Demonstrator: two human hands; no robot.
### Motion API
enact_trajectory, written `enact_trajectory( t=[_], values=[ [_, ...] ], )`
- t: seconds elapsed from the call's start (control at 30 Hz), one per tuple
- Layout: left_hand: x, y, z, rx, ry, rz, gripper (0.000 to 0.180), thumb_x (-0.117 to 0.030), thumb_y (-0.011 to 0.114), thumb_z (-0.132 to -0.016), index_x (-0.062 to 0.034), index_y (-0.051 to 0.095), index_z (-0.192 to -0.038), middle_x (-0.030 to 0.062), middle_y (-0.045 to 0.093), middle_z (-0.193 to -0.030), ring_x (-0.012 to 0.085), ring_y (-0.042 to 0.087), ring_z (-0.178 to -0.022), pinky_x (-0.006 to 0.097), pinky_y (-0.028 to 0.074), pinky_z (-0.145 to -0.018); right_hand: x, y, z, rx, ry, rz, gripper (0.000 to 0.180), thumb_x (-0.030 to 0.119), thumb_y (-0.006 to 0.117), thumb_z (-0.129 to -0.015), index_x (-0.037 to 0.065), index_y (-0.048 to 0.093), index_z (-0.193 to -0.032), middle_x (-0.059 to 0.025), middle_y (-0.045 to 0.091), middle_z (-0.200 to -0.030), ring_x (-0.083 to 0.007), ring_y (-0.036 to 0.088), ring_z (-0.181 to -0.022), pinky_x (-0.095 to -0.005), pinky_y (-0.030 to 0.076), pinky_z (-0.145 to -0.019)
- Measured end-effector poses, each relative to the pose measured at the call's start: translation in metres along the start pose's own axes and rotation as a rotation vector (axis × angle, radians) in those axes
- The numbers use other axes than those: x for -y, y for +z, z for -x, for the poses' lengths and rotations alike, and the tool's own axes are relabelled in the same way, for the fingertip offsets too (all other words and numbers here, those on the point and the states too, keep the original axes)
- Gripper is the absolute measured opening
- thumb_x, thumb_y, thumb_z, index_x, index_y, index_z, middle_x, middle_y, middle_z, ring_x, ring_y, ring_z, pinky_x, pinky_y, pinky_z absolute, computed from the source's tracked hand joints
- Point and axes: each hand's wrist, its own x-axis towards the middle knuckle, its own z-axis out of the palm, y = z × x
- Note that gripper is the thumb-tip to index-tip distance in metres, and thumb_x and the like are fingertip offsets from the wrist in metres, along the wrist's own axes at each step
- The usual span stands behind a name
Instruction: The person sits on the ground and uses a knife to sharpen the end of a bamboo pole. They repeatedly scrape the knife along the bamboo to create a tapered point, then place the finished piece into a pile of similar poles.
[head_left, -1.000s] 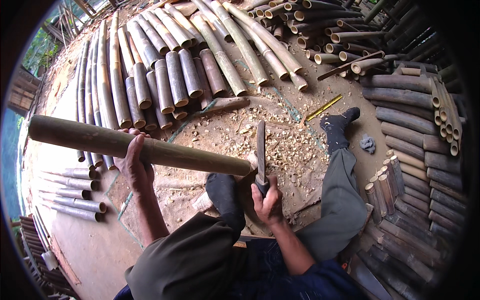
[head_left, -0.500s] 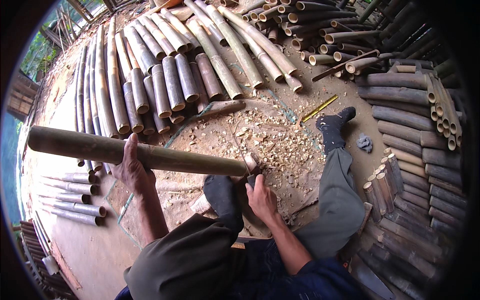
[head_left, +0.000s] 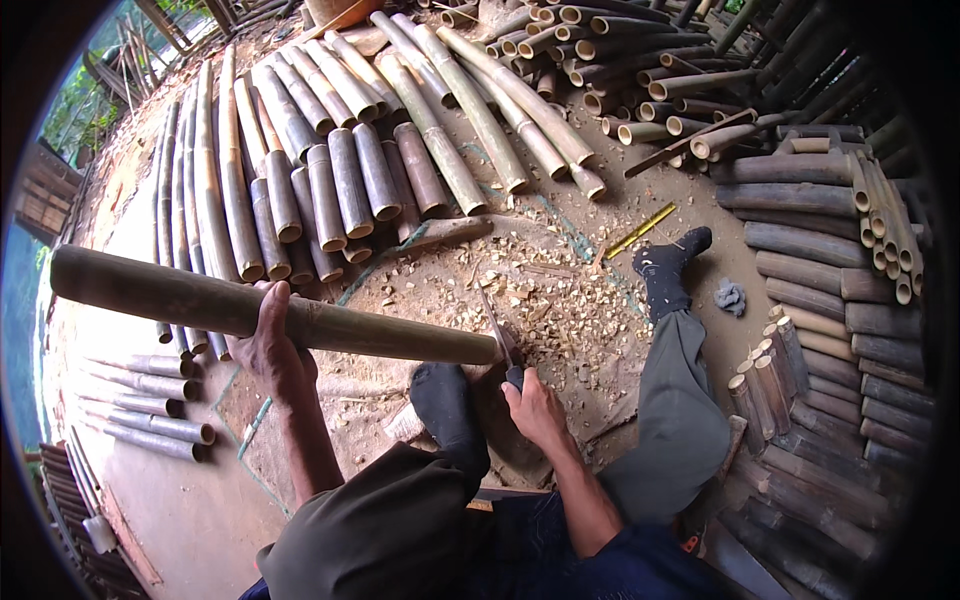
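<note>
"Head view, biggest stuff first: how's the place laid out?"

"Long bamboo poles [head_left: 455, 120] are laid side by side on the ground up front, shorter cut pieces [head_left: 800, 237] are stacked along the right, and a brownish cloth [head_left: 350, 395] is spread in the middle."

"And the piece being worked on?"

"That'd be the thick bamboo tube [head_left: 390, 332], held crosswise above the cloth, with its right end just past a black-socked foot [head_left: 440, 405]. Whether any weight is taken by the foot can't be told from here."

"Hands?"

"The tube is gripped left of its middle by the left hand [head_left: 272, 338], thumb laid over the near side, fingers mostly hidden. The handle of a knife [head_left: 507, 345] is clasped in the closed right hand [head_left: 535, 405], with the blade pointed away from the body, right beside the tube's end. Whether the wood is actually being touched can't be made out."

"So which step is it?"

"Going by the pale chips [head_left: 560, 310] scattered all over, the end is probably being trimmed. For the next stroke, a firm left-hand hold is called for, the edge should be set on the rim at a shallow angle, and the foot is best left out of its path."
</note>
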Motion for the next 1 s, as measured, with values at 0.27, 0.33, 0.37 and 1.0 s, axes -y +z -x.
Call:
enact_trajectory(
  t=[0.27, 0.33, 0.37, 1.0],
  values=[
    [0.008, -0.047, -0.007, 0.32, -0.072, 0.083, 0.049, -0.004, 0.074, -0.091, 0.0015, 0.048, -0.133, 0.0137, 0.068, -0.108, 0.0238, 0.07, -0.096, 0.039, 0.058, -0.091, 0.044, -0.026, 0.034, -0.228, -0.155, -0.31, 0.032, 0.029, 0.068, -0.101, 0.002, 0.055, -0.115, -0.0251, 0.069, -0.081, -0.0464, 0.072, -0.082, -0.0526, 0.056, -0.066],
    [0.003, -0.039, -0.002, 0.301, -0.092, 0.108, 0.048, -0.005, 0.074, -0.092, 0.0016, 0.05, -0.132, 0.014, 0.067, -0.109, 0.0241, 0.07, -0.097, 0.039, 0.058, -0.092, 0.007, 0.003, 0.015, 0.069, 0.148, 0.112, 0.038, 0.036, 0.062, -0.103, 0.0, 0.053, -0.112, -0.0274, 0.07, -0.087, -0.05, 0.069, -0.08, -0.0551, 0.053, -0.068],
    [0.002, -0.034, 0.002, 0.25, -0.113, 0.114, 0.046, -0.006, 0.075, -0.092, 0.0017, 0.051, -0.131, 0.0141, 0.066, -0.11, 0.0241, 0.069, -0.097, 0.04, 0.058, -0.091, -0.014, 0.007, 0.014, -0.016, 0.049, 0.036, 0.042, 0.042, 0.06, -0.103, 0.001, 0.052, -0.11, -0.029, 0.069, -0.087, -0.0534, 0.067, -0.082, -0.0586, 0.051, -0.069],
    [0.004, -0.059, 0.0, 0.235, -0.071, 0.111, 0.047, -0.001, 0.074, -0.09, -0.0003, 0.049, -0.13, 0.0117, 0.066, -0.106, 0.0246, 0.07, -0.095, 0.04, 0.056, -0.094, 0.072, -0.056, 0.032, -0.087, -0.115, -0.267, 0.034, 0.031, 0.066, -0.101, 0.003, 0.053, -0.113, -0.0261, 0.069, -0.085, -0.0477, 0.071, -0.08, -0.0523, 0.054, -0.064]
  ],
)
